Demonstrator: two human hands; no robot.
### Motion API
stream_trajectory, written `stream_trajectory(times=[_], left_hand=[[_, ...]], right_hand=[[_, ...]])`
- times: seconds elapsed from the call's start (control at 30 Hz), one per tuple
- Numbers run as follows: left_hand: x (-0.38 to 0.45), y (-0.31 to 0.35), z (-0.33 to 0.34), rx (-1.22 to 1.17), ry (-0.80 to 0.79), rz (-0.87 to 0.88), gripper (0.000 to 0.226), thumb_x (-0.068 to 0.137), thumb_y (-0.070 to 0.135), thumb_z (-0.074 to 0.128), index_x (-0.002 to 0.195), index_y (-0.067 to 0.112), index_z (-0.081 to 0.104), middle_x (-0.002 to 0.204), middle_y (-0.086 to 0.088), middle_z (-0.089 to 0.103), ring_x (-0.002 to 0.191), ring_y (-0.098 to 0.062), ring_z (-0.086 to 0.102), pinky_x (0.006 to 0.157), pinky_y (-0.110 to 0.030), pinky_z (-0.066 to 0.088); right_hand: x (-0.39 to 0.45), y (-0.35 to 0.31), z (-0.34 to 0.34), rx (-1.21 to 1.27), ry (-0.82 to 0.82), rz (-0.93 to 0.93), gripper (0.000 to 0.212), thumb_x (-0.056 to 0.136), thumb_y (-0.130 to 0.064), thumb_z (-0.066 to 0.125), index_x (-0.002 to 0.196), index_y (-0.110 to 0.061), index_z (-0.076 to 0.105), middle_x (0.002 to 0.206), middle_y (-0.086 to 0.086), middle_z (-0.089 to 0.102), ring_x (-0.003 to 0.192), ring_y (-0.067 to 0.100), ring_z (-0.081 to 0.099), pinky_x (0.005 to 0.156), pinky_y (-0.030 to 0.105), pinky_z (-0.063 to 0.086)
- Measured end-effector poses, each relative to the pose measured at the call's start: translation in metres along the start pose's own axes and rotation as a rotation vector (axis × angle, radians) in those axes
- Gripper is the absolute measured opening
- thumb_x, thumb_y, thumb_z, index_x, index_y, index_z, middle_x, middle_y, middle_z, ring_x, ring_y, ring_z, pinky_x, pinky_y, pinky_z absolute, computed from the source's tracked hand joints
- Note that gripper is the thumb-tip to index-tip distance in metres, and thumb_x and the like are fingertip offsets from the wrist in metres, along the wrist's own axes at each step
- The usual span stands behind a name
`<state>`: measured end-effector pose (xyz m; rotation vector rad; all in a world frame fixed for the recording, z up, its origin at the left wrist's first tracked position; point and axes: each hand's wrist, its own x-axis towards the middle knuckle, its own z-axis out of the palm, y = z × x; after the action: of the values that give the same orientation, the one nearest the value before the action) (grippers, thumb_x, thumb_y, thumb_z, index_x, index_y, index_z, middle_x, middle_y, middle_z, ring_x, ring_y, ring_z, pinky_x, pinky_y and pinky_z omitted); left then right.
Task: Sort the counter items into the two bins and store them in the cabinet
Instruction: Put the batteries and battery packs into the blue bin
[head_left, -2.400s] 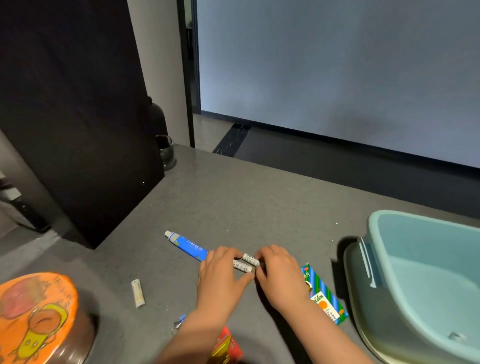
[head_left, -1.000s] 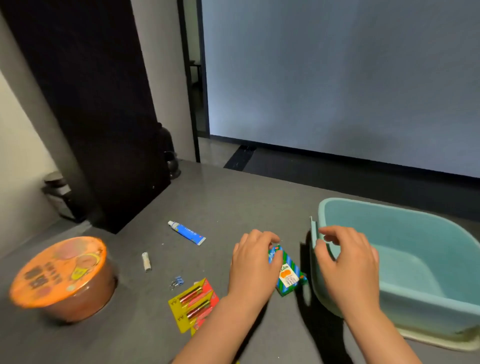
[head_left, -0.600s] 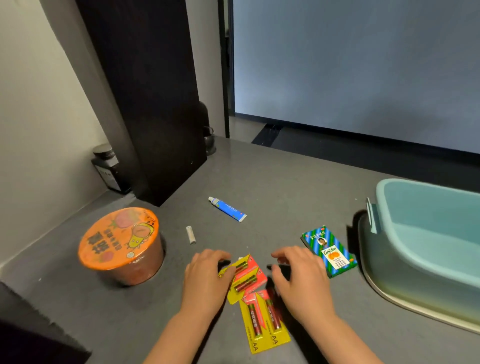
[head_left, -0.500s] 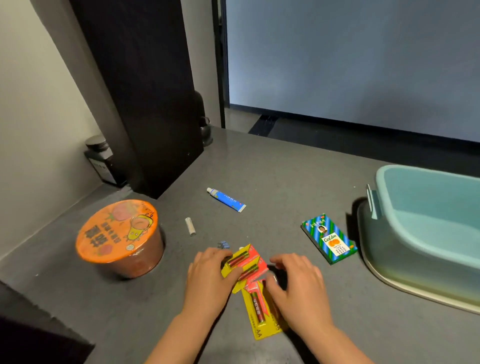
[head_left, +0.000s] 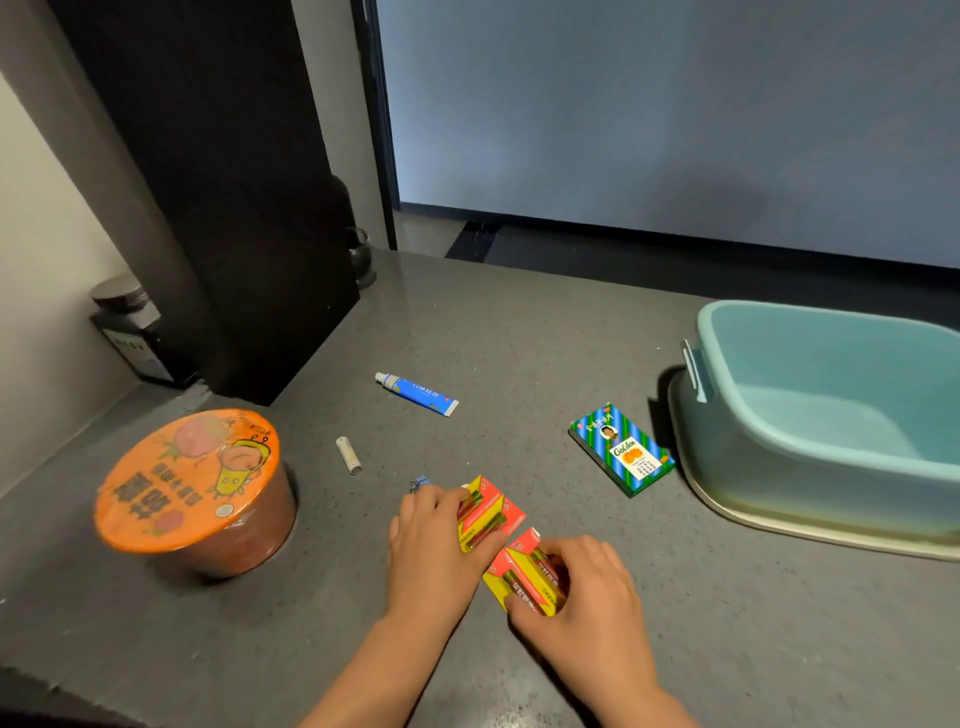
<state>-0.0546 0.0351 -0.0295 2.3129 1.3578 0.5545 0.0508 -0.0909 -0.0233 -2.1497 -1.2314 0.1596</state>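
The bench (head_left: 545, 338) looks like dark grey stone, finely speckled with a soft sheen. The bin (head_left: 810, 452) is smooth pale blue plastic, slightly glossy. The noodle bowl (head_left: 192, 488) has a shiny printed film lid. The two battery packs (head_left: 491, 512) are glossy card under clear plastic. The small box (head_left: 621, 449) is printed glossy cardboard, and the tube (head_left: 415, 393) looks smooth.

Head view, down onto counter (head_left: 519, 322)
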Motion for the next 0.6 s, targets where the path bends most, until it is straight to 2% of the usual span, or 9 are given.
stream_trajectory(times=[0.17, 0.3, 0.47, 0.6], left_hand=[[0.001, 0.01, 0.003, -0.065, -0.006, -0.002, 0.052, 0.076, 0.061, 0.062, 0.115, 0.028, 0.059, 0.103, 0.007, 0.052, 0.105, -0.016, 0.045, 0.089, -0.029, 0.035], [0.01, 0.04, -0.007, -0.14, 0.029, 0.059, 0.049, 0.073, 0.06, 0.066, 0.111, 0.029, 0.062, 0.098, 0.007, 0.053, 0.099, -0.017, 0.047, 0.085, -0.032, 0.039], [0.037, 0.127, -0.031, -0.303, 0.114, 0.217, 0.05, 0.068, 0.063, 0.063, 0.106, 0.031, 0.061, 0.096, 0.009, 0.053, 0.095, -0.017, 0.05, 0.084, -0.036, 0.042], [0.06, 0.208, -0.033, -0.385, 0.151, 0.361, 0.055, 0.068, 0.067, 0.059, 0.11, 0.033, 0.058, 0.1, 0.013, 0.051, 0.098, -0.01, 0.046, 0.086, -0.031, 0.04]], right_hand=[[0.001, 0.01, -0.018, 0.048, 0.038, 0.096, 0.038, 0.054, -0.034, 0.076, 0.09, -0.026, 0.067, 0.08, -0.012, 0.056, 0.081, 0.009, 0.051, 0.07, 0.017, 0.037], [0.015, 0.016, -0.056, 0.08, 0.192, 0.105, 0.036, 0.056, -0.031, 0.079, 0.089, -0.028, 0.065, 0.08, -0.014, 0.054, 0.08, 0.008, 0.049, 0.068, 0.012, 0.035], [0.05, 0.028, -0.133, 0.044, 0.495, 0.081, 0.038, 0.057, -0.029, 0.082, 0.09, -0.026, 0.065, 0.081, -0.014, 0.054, 0.08, 0.008, 0.049, 0.069, 0.011, 0.035], [0.072, 0.057, -0.194, -0.048, 0.615, 0.119, 0.043, 0.062, -0.035, 0.081, 0.101, -0.024, 0.065, 0.09, -0.011, 0.057, 0.088, 0.009, 0.051, 0.072, 0.02, 0.037]])
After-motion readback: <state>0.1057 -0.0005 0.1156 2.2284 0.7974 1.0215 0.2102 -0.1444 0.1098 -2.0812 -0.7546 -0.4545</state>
